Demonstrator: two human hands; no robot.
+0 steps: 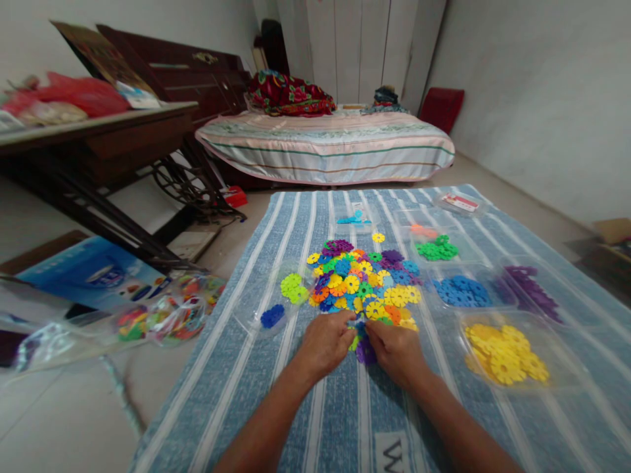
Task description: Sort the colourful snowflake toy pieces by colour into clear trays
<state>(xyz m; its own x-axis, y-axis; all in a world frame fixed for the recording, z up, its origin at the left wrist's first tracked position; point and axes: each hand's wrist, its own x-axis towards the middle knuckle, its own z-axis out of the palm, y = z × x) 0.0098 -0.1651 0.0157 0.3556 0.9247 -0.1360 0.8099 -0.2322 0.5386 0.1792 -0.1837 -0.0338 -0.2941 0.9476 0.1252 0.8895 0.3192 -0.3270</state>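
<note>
A heap of mixed coloured plastic snowflake discs (362, 279) lies in the middle of a blue striped cloth (315, 407). My left hand (325, 341) and my right hand (394, 351) meet at the heap's near edge, palms down, fingers curled over a few discs. A purple disc (365, 353) and a lime one show between the two hands. Whether either hand actually grips a disc is hidden by the fingers.
Clear trays on the right hold sorted discs: yellow (505, 355), blue (461, 291), purple (530, 289), green (436, 249). Lime (294, 287) and dark blue (273, 316) discs sit left. Plastic bags (162, 315) lie on the floor; a sewing table (98, 151) and bed (325, 144) stand behind.
</note>
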